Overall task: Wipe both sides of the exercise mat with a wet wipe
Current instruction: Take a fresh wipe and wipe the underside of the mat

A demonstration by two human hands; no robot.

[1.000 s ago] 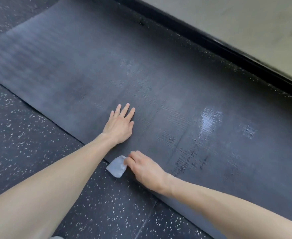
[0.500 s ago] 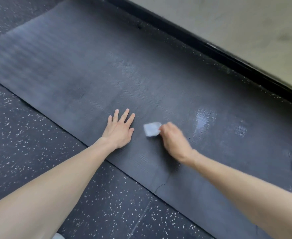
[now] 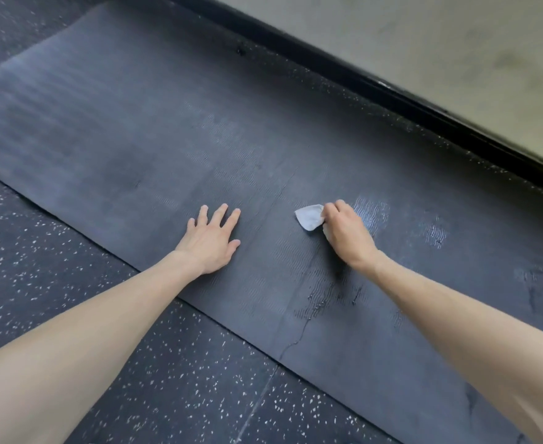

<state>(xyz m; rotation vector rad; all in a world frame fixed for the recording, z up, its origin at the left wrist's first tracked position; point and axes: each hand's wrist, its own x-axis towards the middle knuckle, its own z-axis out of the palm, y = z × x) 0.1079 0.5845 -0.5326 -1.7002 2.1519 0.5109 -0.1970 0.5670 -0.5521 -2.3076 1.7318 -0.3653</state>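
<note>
The mat (image 3: 135, 129) lies flat on the speckled floor (image 3: 55, 283). Its long axis runs from the upper left of the view to the lower right, about parallel to the black baseboard (image 3: 392, 88) under the wall (image 3: 424, 36). One short end shows at the upper left; the other end runs out of view at the lower right. The mat's far long edge sits near the baseboard, with a thin strip of floor between. Its near long edge cuts diagonally under both forearms.

The left hand (image 3: 211, 241) rests palm down on the mat just inside the near edge, fingers straight and spread. The right hand (image 3: 348, 233) is about mid-width on the mat, fingers curled, pinching a crumpled white wipe (image 3: 308, 216) against the surface. The wipe sticks out toward the left hand, and the two hands are apart. A thin crease crosses the mat's width between them.

Glossy wet patches mark the mat beside the right hand and toward the near edge. A broad matt stretch of mat lies beyond the left hand toward the visible short end.
</note>
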